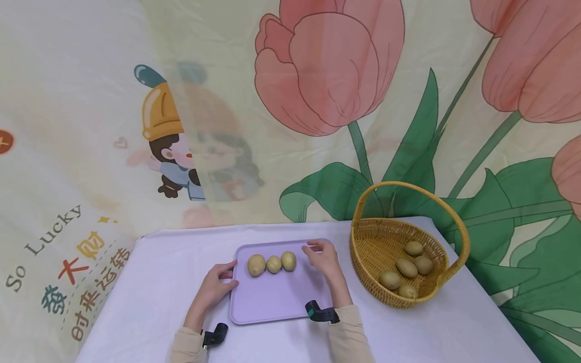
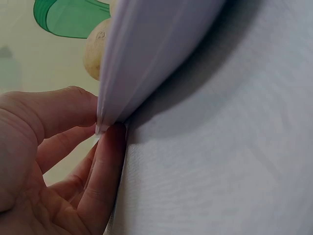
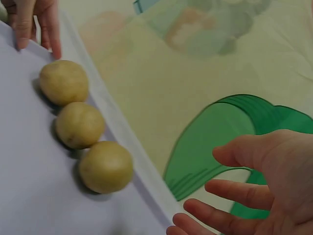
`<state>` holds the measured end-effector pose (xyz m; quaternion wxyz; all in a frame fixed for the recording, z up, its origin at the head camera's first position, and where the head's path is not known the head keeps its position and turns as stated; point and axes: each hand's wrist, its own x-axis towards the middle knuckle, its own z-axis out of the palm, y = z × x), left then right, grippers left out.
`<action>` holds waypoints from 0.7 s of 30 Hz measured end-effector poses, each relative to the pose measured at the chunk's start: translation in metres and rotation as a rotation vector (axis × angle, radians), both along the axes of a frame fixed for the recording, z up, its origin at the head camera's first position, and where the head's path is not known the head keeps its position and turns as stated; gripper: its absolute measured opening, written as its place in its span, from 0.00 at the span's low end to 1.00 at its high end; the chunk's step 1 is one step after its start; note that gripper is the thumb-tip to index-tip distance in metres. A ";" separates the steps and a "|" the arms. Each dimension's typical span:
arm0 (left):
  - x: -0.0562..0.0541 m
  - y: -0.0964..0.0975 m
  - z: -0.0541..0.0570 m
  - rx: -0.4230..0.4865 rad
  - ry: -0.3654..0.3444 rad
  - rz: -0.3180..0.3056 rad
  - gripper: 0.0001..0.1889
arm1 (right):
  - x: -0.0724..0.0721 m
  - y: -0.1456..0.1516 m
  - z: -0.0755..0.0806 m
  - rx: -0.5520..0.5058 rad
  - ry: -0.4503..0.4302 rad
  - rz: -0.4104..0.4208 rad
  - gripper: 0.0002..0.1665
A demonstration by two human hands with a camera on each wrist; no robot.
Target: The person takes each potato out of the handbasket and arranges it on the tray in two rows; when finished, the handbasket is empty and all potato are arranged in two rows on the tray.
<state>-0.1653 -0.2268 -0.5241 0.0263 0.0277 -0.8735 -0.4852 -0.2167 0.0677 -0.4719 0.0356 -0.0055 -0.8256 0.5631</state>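
A lilac rectangular tray (image 1: pixel 277 302) lies on the table with three potatoes in a row near its far side: a larger one (image 1: pixel 256 265) at left, a small one (image 1: pixel 274 264) in the middle and another (image 1: pixel 288 261) at right. My left hand (image 1: pixel 215 286) holds the tray's left edge; in the left wrist view the thumb (image 2: pixel 68 110) meets the rim and a finger (image 2: pixel 108 166) sits against the underside. Over the tray's right part is my right hand (image 1: pixel 324 258), fingers spread and slightly bent, with nothing in it, as the right wrist view confirms.
A wicker basket (image 1: pixel 363 277) with a tall handle stands right of the tray, several potatoes (image 1: pixel 407 268) inside. White cloth (image 1: pixel 172 262) covers the table. A printed curtain with tulips (image 1: pixel 336 65) hangs directly behind its far edge.
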 end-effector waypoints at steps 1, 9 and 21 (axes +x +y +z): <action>0.000 0.000 0.000 0.001 -0.002 0.001 0.30 | 0.001 0.003 0.003 -0.003 0.006 0.000 0.18; 0.000 -0.001 0.003 -0.019 -0.005 -0.002 0.30 | 0.004 0.034 0.026 -0.016 0.019 -0.011 0.19; 0.001 0.000 0.002 -0.020 -0.017 -0.007 0.30 | 0.017 0.103 0.035 -0.015 -0.033 -0.071 0.21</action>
